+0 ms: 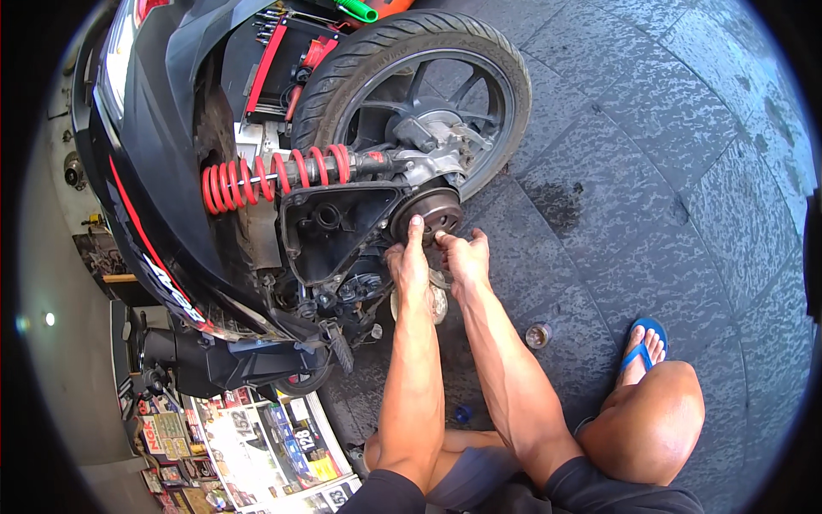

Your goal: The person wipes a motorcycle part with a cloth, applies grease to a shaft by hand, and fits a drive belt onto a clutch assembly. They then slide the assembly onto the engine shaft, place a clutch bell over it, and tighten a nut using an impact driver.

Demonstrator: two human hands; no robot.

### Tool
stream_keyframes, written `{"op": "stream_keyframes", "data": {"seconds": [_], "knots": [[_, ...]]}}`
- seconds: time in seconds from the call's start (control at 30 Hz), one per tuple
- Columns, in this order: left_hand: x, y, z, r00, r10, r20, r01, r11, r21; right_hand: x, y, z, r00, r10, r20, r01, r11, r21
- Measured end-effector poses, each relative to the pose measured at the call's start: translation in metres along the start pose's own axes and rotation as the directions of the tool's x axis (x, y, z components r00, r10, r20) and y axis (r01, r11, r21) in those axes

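Beside the rear wheel of a black scooter (145,128), both my hands are on a round, brownish metal clutch bell (440,206). My left hand (411,267) grips its near left edge, with the thumb lying up across the face. My right hand (466,258) is closed at the near right edge, its thumb at a hole in the face. The fingers behind the bell are hidden. Left of it lies the opened black transmission case (342,224), its inside exposed. I cannot tell whether the bell sits fully on its shaft.
The rear wheel (501,137) and a red coil spring shock absorber (274,173) are just beyond the bell. A red and black tool tray (267,64) stands behind the wheel. A small round container (538,335) sits on the dark tiled floor (634,214), right of my forearms.
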State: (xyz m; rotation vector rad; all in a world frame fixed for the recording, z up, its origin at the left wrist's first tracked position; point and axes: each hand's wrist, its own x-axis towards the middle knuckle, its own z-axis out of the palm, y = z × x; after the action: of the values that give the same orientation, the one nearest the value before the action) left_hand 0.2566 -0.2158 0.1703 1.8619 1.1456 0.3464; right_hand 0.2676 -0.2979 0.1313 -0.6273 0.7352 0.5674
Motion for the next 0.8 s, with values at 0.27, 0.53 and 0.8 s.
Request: {"op": "stream_keyframes", "data": {"seconds": [0.27, 0.53, 0.8], "knots": [[-0.014, -0.002, -0.027, 0.940, -0.181, 0.289, 0.226, 0.965, -0.133, -0.023, 0.021, -0.033, 0.933, -0.349, 0.084, 0.351, 0.936, -0.006], [-0.002, -0.003, -0.040, 0.926, -0.186, 0.329, 0.231, 0.968, -0.103, -0.033, 0.039, -0.038, 0.862, -0.484, 0.153, 0.504, 0.851, -0.147], [-0.026, 0.014, -0.047, 0.972, 0.161, 0.173, -0.158, 0.987, -0.036, -0.027, 0.054, -0.035, 0.811, -0.579, 0.087, 0.584, 0.791, -0.183]]}}
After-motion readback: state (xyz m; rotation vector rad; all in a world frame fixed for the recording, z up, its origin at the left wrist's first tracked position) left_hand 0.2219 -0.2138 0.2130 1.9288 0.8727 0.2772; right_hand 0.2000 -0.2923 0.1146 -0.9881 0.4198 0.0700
